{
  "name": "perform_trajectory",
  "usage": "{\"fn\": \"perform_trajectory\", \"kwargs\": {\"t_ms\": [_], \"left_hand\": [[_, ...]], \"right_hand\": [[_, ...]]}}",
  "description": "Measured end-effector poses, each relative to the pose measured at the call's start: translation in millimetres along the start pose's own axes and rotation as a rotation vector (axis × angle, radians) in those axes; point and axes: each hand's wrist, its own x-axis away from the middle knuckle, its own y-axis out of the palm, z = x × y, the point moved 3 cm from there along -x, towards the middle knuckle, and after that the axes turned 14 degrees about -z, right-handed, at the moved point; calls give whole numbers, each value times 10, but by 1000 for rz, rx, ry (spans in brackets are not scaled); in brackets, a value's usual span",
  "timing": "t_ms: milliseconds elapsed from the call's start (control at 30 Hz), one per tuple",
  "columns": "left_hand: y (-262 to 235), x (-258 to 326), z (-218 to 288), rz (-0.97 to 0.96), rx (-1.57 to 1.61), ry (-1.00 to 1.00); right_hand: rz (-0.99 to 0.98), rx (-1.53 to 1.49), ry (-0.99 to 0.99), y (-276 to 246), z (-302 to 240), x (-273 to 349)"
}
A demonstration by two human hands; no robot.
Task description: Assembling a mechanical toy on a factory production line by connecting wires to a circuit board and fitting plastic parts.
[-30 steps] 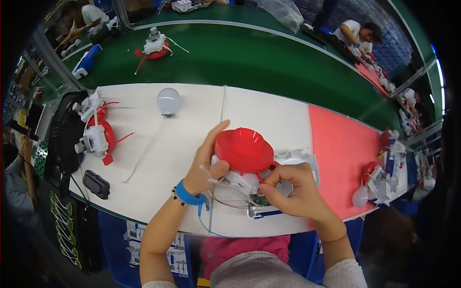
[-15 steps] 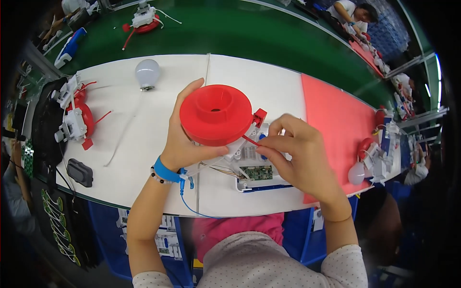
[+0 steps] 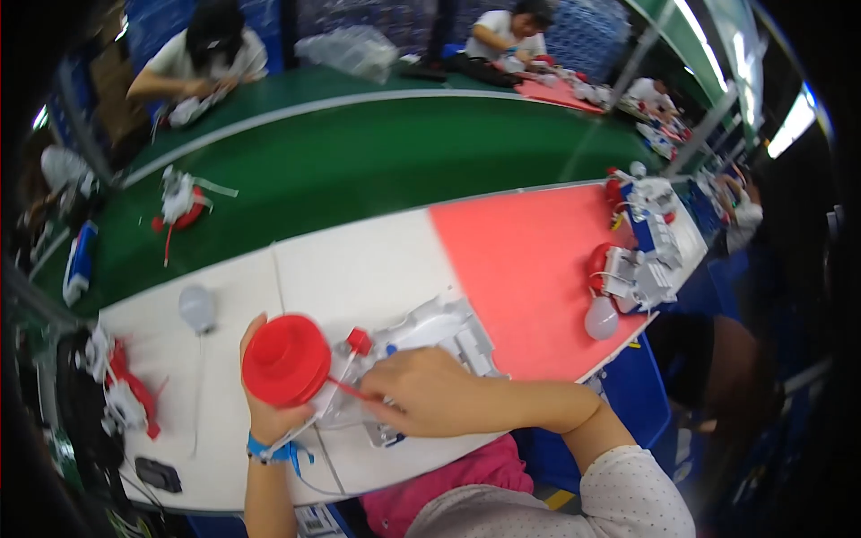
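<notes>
Red round plastic cup with a stepped face (image 3: 287, 360) is in our left hand (image 3: 272, 420), seemingly raised off the white tabletop (image 3: 359, 254). We have that hand curled around the cup's left side, fingers along the far edge and thumb at the near edge. Our right hand (image 3: 432, 392) is to the cup's right, apart from it, with thumb and fingertips nearly together on the end of a thin red flexible strip (image 3: 346, 388) that runs across from the cup.

We judge the step in hand to be working this strip while steadying the cup; the next move calls for a firm left hold and a careful fingertip pull or guide. Blur keeps us from telling how the strip is fastened. Just beyond our right hand, an open white plastic housing (image 3: 473, 334) lies on the tabletop.
</notes>
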Motion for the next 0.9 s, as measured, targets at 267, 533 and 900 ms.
{"fn": "perform_trajectory", "kwargs": {"t_ms": [267, 533, 900], "left_hand": [[41, 3, -37, -33, -84, -13], [-11, -16, -97, -54, -57, -31], [-79, -2, -139, 7, 25, -49]], "right_hand": [[-138, -284, -96, 69, 149, 66], [-286, -397, -99, 121, 191, 40], [-251, -508, -155, 137, 147, -12]]}}
